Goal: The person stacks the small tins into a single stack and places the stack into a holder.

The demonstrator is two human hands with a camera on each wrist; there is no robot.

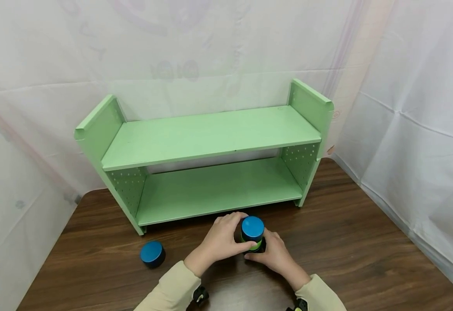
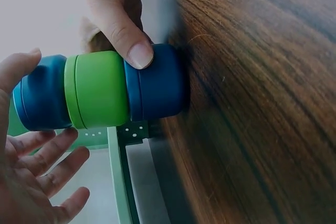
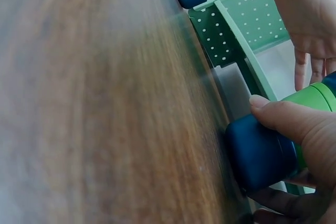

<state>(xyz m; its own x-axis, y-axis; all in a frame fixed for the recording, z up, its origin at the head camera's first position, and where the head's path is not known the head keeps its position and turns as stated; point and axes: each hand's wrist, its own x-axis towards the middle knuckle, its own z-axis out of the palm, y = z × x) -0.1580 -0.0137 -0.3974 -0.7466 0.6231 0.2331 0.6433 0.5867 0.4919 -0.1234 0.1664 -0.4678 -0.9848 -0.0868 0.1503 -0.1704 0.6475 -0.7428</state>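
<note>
Jars (image 2: 102, 90) stand three high; the left hand (image 1: 223, 238) spreads around the top jar (image 2: 44, 95), the right hand (image 1: 271, 253) pinches the bottom jar (image 2: 164, 93).

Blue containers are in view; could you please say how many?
3: a lone blue container on the table at left; an upper blue container and lower blue container, stacked, with a green container between.
</note>
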